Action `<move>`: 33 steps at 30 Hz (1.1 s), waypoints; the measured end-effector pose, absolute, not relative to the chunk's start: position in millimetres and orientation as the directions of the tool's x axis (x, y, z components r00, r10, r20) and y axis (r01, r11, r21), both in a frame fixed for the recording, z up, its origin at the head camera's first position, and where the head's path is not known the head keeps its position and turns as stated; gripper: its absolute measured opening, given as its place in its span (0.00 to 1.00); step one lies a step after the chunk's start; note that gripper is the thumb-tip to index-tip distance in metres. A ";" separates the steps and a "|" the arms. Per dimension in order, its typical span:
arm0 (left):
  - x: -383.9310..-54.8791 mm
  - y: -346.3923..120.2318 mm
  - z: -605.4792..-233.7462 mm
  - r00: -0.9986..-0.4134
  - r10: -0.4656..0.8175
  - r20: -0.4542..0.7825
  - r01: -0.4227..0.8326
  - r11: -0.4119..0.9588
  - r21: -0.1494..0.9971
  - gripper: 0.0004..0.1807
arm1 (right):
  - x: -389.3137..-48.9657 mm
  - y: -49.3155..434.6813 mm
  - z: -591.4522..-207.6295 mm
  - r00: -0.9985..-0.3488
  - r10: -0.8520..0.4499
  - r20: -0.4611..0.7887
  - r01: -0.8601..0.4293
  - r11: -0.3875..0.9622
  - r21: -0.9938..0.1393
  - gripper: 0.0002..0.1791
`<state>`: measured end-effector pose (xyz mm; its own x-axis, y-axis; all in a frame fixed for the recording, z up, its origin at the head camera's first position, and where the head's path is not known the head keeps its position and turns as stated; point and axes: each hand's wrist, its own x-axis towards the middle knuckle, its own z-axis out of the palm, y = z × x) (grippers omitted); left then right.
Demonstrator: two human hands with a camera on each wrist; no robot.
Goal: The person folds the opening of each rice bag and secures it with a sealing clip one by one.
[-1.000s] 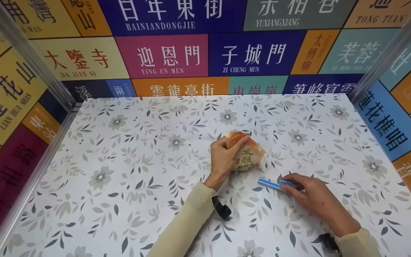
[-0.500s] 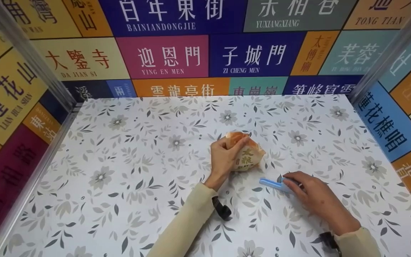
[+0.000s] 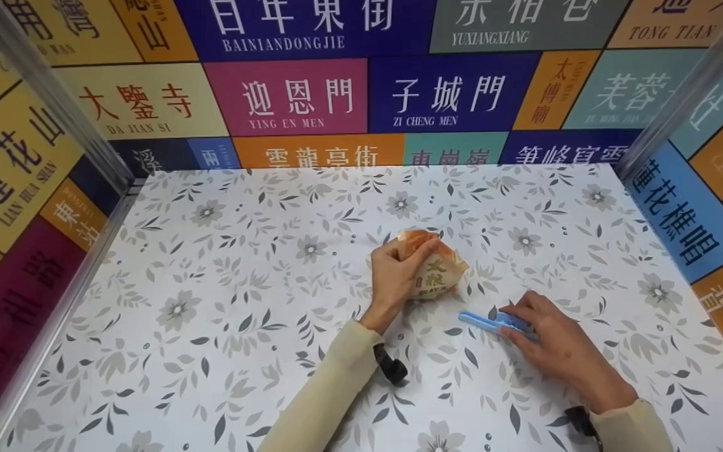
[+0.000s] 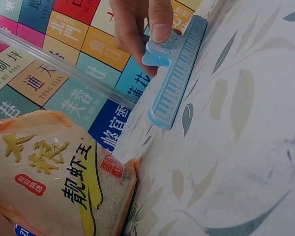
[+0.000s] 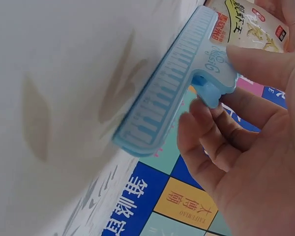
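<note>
My left hand (image 3: 393, 276) grips the gathered top of a small rice bag (image 3: 440, 279), which stands on the table. The bag is see-through with orange film, gold and black characters, and grains showing low in the left wrist view. To its right, my right hand (image 3: 556, 342) pinches the handle of a light blue plastic clip (image 3: 481, 322), thumb on one side and fingers on the other. A piano-key pattern and the word "Music" mark the clip (image 5: 169, 83). Its long edge lies close along the tabletop, pointing toward the bag but apart from it.
A white tablecloth (image 3: 242, 370) with grey flowers and leaves covers the table. Panels with colourful place-name signs (image 3: 286, 97) rise at the back and both sides, with clear posts (image 3: 681, 94) at the corners. A black strap (image 3: 390, 365) sits at the left wrist.
The right hand's fingers have shifted slightly on the clip's handle, and the clip has moved a little to the right. The left hand and rice bag have stayed in place.
</note>
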<state>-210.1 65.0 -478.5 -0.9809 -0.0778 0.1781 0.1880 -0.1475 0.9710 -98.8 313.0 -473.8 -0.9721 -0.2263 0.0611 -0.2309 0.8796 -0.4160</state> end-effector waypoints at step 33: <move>-210.3 65.2 -478.8 -0.984 -0.098 0.152 0.165 -0.141 0.976 0.21 | -97.5 314.4 -458.4 -0.962 -0.122 0.244 -0.249 0.754 -0.608 0.17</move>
<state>-210.3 65.2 -478.8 -0.9835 -0.0983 0.1518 0.1648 -0.1411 0.9762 -97.5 314.4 -458.4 -0.9622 -0.1221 0.2435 -0.2495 0.7541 -0.6075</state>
